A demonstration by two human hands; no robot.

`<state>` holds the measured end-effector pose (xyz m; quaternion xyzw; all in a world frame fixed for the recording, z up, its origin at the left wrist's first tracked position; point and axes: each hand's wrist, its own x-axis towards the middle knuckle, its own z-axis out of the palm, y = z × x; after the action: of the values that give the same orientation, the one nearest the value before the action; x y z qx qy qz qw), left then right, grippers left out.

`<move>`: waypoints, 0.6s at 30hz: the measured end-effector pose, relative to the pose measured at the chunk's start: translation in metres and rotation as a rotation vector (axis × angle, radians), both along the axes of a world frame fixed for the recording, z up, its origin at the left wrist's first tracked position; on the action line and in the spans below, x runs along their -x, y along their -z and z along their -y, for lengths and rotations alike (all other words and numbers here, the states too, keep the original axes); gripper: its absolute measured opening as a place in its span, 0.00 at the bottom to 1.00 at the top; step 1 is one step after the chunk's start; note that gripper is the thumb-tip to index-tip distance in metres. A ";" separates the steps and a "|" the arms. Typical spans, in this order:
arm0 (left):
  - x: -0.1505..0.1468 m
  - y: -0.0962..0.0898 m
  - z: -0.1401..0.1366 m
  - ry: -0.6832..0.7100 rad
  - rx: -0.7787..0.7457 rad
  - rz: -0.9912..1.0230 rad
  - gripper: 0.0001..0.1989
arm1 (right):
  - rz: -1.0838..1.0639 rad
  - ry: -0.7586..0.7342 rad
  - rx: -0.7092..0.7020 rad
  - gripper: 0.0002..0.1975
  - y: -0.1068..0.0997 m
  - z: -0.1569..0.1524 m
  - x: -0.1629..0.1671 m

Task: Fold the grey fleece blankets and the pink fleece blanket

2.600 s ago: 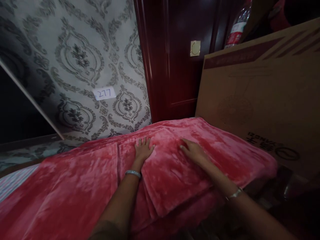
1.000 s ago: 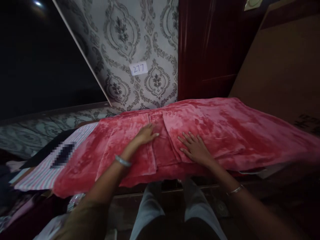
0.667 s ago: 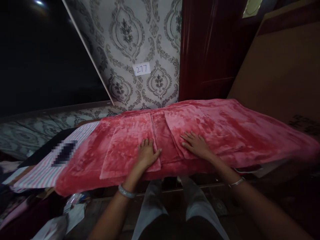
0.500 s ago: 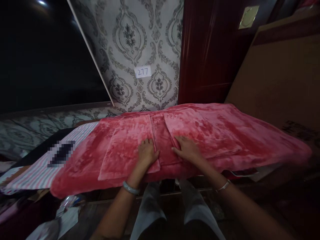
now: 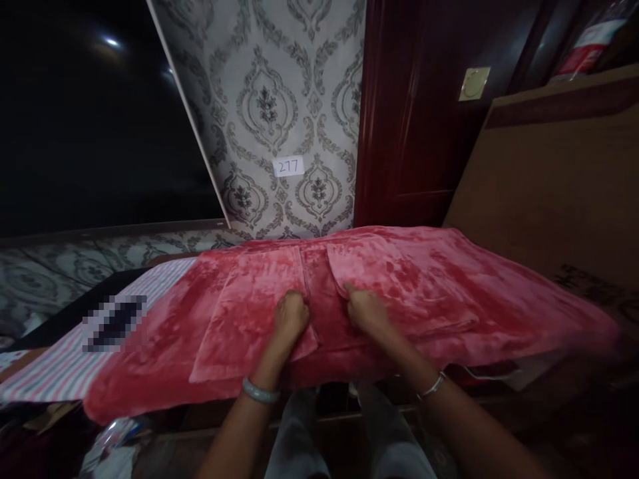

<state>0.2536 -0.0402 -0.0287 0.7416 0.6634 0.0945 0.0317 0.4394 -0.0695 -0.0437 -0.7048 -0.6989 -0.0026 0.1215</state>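
A pink-red plush cloth (image 5: 399,279) with two flat flaps lies on a red plush cover of the same look. Between the flaps runs a darker strip (image 5: 322,293). My left hand (image 5: 292,313) is closed at the inner edge of the left flap (image 5: 239,319), its fingers curled into the fabric. At the inner edge of the right flap, my right hand (image 5: 367,309) is closed too, thumb side up, pinching the edge. The fingertips of both hands are partly hidden.
A striped cloth (image 5: 54,362) with a blurred-out dark item extends at left. Behind stand a dark screen (image 5: 100,120), a patterned wall with a paper marked 277 (image 5: 288,166), and a dark red panel (image 5: 404,120). A large cardboard box (image 5: 559,173) with a bottle (image 5: 592,46) is at right.
Both hands have gone from flat, spread fingers on the flaps to closed fingers at the inner edges. The view has tilted up slightly, bringing the bottle into sight.
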 end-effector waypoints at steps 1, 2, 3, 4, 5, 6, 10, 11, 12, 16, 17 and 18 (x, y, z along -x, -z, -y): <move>-0.002 0.002 0.001 0.021 -0.001 0.000 0.18 | 0.000 0.003 0.036 0.29 0.003 0.003 0.005; -0.003 0.005 0.003 0.042 0.000 -0.004 0.18 | 0.010 0.001 0.061 0.30 0.007 0.006 0.011; -0.005 0.008 0.005 0.060 -0.001 -0.010 0.18 | 0.027 -0.001 0.071 0.31 0.013 0.009 0.016; -0.006 0.012 0.007 0.073 -0.008 -0.016 0.18 | 0.048 -0.005 0.064 0.32 0.019 0.012 0.020; -0.007 0.015 0.010 0.085 -0.019 -0.021 0.19 | 0.066 -0.005 0.048 0.32 0.026 0.015 0.023; -0.008 0.017 0.013 0.090 -0.030 -0.026 0.19 | 0.075 -0.001 0.034 0.32 0.032 0.017 0.025; -0.005 0.019 0.023 0.117 -0.047 -0.021 0.16 | 0.072 0.003 0.008 0.33 0.042 0.023 0.024; -0.003 0.016 0.024 0.130 -0.050 -0.009 0.16 | 0.068 0.001 0.012 0.32 0.040 0.025 0.023; 0.001 0.012 0.023 0.143 -0.056 0.007 0.16 | 0.056 -0.006 0.027 0.31 0.035 0.025 0.022; 0.017 -0.017 0.004 0.149 -0.102 0.024 0.18 | -0.048 -0.022 0.094 0.25 -0.001 0.017 0.016; 0.020 -0.024 -0.005 0.144 -0.108 0.013 0.19 | -0.066 -0.025 0.062 0.24 -0.010 0.010 0.014; 0.023 -0.030 -0.014 0.141 -0.105 0.002 0.21 | -0.075 -0.023 0.008 0.25 -0.016 0.002 0.013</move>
<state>0.2308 -0.0259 0.0013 0.7869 0.6038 0.1273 -0.0002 0.4269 -0.0713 -0.0277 -0.6968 -0.7019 0.0281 0.1450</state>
